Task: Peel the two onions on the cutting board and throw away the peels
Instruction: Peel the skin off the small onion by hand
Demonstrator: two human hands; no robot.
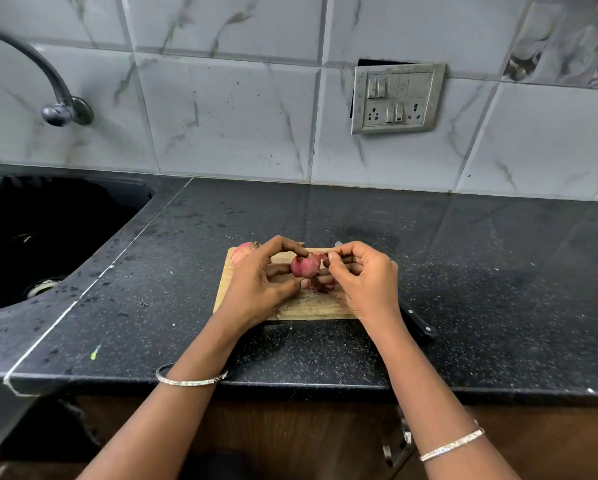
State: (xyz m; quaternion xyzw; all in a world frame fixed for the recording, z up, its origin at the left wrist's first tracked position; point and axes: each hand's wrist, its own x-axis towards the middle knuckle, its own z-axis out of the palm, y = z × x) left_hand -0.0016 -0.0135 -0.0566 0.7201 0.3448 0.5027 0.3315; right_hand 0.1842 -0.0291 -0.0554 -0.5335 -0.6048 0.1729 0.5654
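- Fingers (286, 245) of the left hand (256, 285) pinch a red onion (305, 266) just above the cutting board (311, 308).
- Right hand (363, 282) fingertips pinch a peel (324, 256) at its side.
- Second onion (244, 251) lies on the board's far left corner.
- Knife (417, 322) lies beside the board, on the counter (498, 271).

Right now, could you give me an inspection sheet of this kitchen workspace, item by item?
Surface: black speckled counter with a wooden board on it.
Job's things: onion held over the board; second onion at the board's far left corner, partly behind the left hand; loose peels on the board.
Clutter: knife right of the board, largely hidden by the right hand; green scrap near the counter's front edge.
Hands: left hand holds the onion; right hand pinches a peel at the onion's side.
Cables: nothing seen.
Surroundings: sink and tap at left; switch panel on the tiled wall.
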